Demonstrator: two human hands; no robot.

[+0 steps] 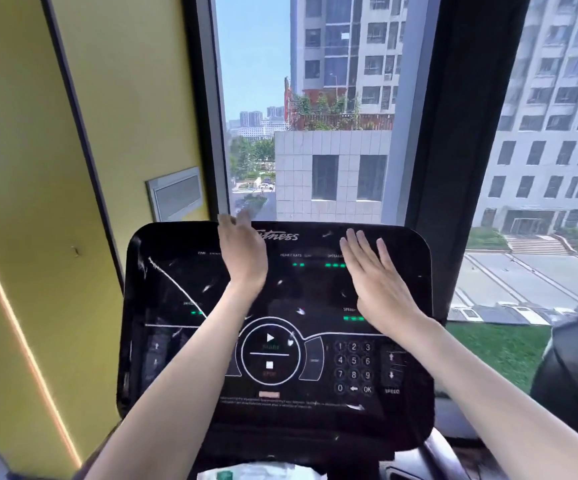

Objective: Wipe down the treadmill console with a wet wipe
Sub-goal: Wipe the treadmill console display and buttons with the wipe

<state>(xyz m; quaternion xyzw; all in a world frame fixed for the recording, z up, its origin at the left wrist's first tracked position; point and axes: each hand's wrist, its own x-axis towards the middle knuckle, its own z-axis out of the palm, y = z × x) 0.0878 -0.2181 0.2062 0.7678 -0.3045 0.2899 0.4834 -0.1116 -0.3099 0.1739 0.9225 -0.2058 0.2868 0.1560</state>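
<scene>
- Plainly, console (280, 296) reads "HEART RATE", "SPEED", "OK".
- Left hand (243, 255), open and empty, hides the start of a logo ending "itness".
- Right hand (374, 276) flat, empty.

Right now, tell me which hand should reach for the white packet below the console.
Left, probably. Both hands are open and empty over the console, but the left hand lines up above the packet, while the right hand sits farther to the side.

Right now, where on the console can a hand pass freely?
Free: the console left of the left forearm; the start button and keypad between the forearms. Crowded: the top, where the left hand and right hand hover.
</scene>
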